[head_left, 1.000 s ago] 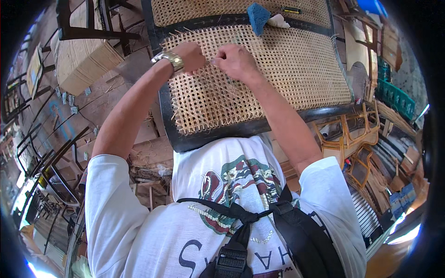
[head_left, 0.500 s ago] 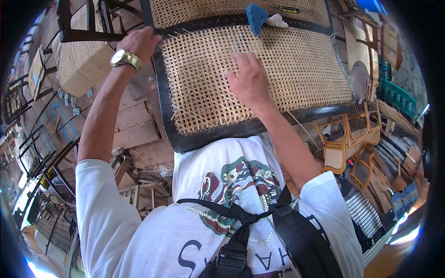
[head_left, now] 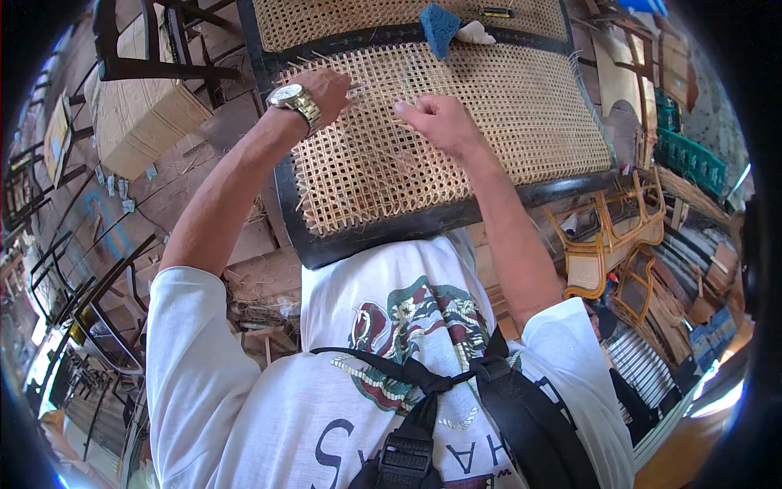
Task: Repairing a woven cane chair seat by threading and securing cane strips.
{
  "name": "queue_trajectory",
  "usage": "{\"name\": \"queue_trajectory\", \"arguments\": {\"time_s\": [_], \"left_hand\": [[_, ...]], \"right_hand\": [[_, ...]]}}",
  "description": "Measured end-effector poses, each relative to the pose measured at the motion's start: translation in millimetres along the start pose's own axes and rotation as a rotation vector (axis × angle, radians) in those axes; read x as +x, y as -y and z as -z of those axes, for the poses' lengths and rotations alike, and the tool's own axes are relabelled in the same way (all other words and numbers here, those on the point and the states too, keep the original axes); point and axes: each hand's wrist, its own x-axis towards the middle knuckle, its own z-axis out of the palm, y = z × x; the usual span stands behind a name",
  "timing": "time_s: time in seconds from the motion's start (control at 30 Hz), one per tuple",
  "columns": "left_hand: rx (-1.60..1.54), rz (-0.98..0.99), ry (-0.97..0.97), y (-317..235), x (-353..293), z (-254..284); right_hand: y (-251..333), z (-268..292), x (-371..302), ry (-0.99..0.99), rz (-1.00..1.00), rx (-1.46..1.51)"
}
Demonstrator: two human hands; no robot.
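A woven cane panel [head_left: 391,175] in a dark frame [head_left: 358,244] lies before me, its near edge against my shirt. Over its upper left part is my left hand [head_left: 326,94], with a metal-banded watch on the wrist. The fingers of that hand are curled together toward the weave; what is between them is too small to make out. To its right, my right hand [head_left: 444,124] is closed in a pinch, thumb and forefinger pointing left, just above the cane. Whatever it pinches cannot be made out. Short cane ends stick up along the panel's left edge.
On the frame's crossbar lie a blue sponge-like block [head_left: 440,31] and a white lump [head_left: 475,33]; a small yellow-black item [head_left: 497,12] is beyond them. A cardboard box [head_left: 147,114] and dark chair frames stand left. Right are a wooden chair frame [head_left: 611,236] and a green crate [head_left: 691,159].
My left hand has left the frame's left edge and moved right over the cane. My right hand has shifted slightly, its fingers now drawn into a pinch.
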Motion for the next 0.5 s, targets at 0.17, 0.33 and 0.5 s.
{"name": "queue_trajectory", "arguments": {"time_s": [0.17, 0.33, 0.5], "left_hand": [[-0.159, 0.024, -0.02, 5.7, -0.8, -2.2], [-0.309, 0.19, -0.076, 41.2, -4.7, -10.7], [-0.181, 0.217, -0.113, 69.3, -13.2, 6.2]], "right_hand": [[-6.9, -1.6, 0.7, -0.173, 0.186, -0.515], [-11.2, -28.0, 0.1, -0.321, 0.54, -0.773], [-11.0, -23.0, 2.0, -0.242, 0.537, -0.773]]}}
